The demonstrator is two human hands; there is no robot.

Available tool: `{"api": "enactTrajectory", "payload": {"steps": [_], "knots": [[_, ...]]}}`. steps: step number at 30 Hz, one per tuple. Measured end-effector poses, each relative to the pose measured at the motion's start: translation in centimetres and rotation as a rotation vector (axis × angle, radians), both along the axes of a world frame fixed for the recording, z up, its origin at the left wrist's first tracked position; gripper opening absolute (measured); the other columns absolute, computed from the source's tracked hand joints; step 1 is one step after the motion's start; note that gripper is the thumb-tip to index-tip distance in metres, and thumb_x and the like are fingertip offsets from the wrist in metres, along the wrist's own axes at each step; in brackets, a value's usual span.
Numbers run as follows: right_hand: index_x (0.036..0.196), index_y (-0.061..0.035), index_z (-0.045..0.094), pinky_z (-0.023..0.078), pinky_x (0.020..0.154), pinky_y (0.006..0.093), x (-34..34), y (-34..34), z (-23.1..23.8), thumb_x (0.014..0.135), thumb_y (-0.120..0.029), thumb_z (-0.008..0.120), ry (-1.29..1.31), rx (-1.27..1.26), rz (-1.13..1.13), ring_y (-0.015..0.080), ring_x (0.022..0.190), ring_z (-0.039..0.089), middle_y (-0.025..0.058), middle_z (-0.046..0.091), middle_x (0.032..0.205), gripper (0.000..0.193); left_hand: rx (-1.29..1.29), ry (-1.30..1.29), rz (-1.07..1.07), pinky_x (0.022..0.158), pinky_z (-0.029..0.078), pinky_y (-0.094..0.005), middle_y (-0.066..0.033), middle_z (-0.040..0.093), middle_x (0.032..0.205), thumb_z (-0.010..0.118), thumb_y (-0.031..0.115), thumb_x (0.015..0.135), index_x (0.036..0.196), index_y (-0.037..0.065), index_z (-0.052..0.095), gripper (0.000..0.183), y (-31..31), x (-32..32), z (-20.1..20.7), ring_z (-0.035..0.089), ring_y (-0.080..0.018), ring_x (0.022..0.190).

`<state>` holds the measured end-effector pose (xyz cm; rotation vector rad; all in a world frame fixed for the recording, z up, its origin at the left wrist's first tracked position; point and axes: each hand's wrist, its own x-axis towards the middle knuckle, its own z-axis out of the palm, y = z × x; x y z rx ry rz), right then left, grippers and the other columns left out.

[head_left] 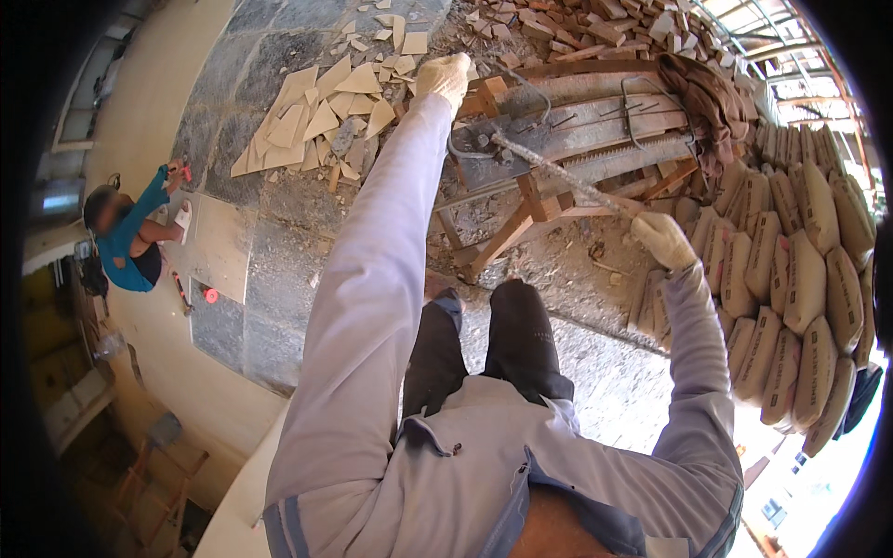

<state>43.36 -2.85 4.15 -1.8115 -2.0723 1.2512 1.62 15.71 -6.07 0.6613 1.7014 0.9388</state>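
Observation:
My left hand, in a cream knitted glove, reaches far forward and is closed on a thin bent steel rod beside a wooden work stand. The rod's part inside the fist is hidden. My right hand, gloved the same way, is wrapped round the near end of a long rough steel bar. That bar slants up and left to a dark metal plate on the stand. Another bent steel rod lies across the stand's right part, near a brown cloth.
Stacked cement bags rise at the right. Broken tile pieces lie left of the stand, with rubble behind. A person in a teal top crouches at far left beside a red-handled tool.

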Motion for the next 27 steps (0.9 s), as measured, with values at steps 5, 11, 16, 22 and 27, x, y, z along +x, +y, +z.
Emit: {"api": "enactTrajectory", "payload": {"steps": [5, 11, 16, 22, 27], "knots": [[0.097, 0.0009, 0.067, 0.046, 0.068, 0.0398, 0.9, 1.7, 0.6, 0.099, -0.040, 0.055, -0.071, -0.062, 0.030, 0.0215, 0.069, 0.056, 0.0102, 0.059, 0.073, 0.043, 0.151, 0.007, 0.103, 0.069, 0.053, -0.0346, -0.0117, 0.079, 0.094, 0.068, 0.035, 0.092, 0.102, 0.004, 0.082, 0.036, -0.7, 0.5, 0.1, 0.070, -0.0203, 0.078], [0.090, -0.0001, 0.066, 0.048, 0.071, 0.0487, 0.9, -1.5, -1.9, 0.102, -0.038, 0.051, -0.169, 0.104, 0.111, 0.0415, 0.075, 0.064, 0.0216, 0.065, 0.079, 0.043, 0.257, 0.137, 0.023, 0.064, 0.051, -0.0351, -0.0104, 0.076, 0.081, 0.070, 0.034, 0.090, 0.099, 0.003, 0.083, 0.035, 0.0, 0.7, -0.7, 0.067, -0.0180, 0.071], [0.085, -0.0022, 0.064, 0.048, 0.070, 0.0526, 0.2, -3.5, -3.4, 0.102, -0.037, 0.052, -0.134, 0.157, 0.007, 0.0461, 0.078, 0.063, 0.0225, 0.064, 0.079, 0.040, 0.300, 0.131, 0.003, 0.053, 0.042, -0.0336, -0.0038, 0.066, 0.067, 0.071, 0.032, 0.089, 0.102, 0.002, 0.082, 0.034, -0.3, 1.0, 0.3, 0.055, -0.0132, 0.055], [0.083, -0.0040, 0.065, 0.049, 0.069, 0.0542, -0.8, -5.0, -3.6, 0.100, -0.038, 0.054, -0.198, 0.247, -0.093, 0.0457, 0.077, 0.064, 0.0209, 0.066, 0.077, 0.039, 0.262, 0.117, -0.014, 0.046, 0.034, -0.0324, -0.0002, 0.057, 0.061, 0.070, 0.031, 0.090, 0.090, 0.003, 0.077, 0.030, -0.8, 1.5, 1.9, 0.047, -0.0116, 0.048], [0.082, -0.0054, 0.066, 0.049, 0.068, 0.0538, -1.5, -6.3, -4.3, 0.100, -0.038, 0.055, -0.208, 0.248, -0.155, 0.0451, 0.076, 0.065, 0.0197, 0.065, 0.074, 0.039, 0.274, 0.144, -0.031, 0.044, 0.035, -0.0332, -0.0012, 0.058, 0.061, 0.070, 0.032, 0.090, 0.085, 0.003, 0.073, 0.029, -0.7, 1.3, 1.8, 0.049, -0.0122, 0.047]]}}
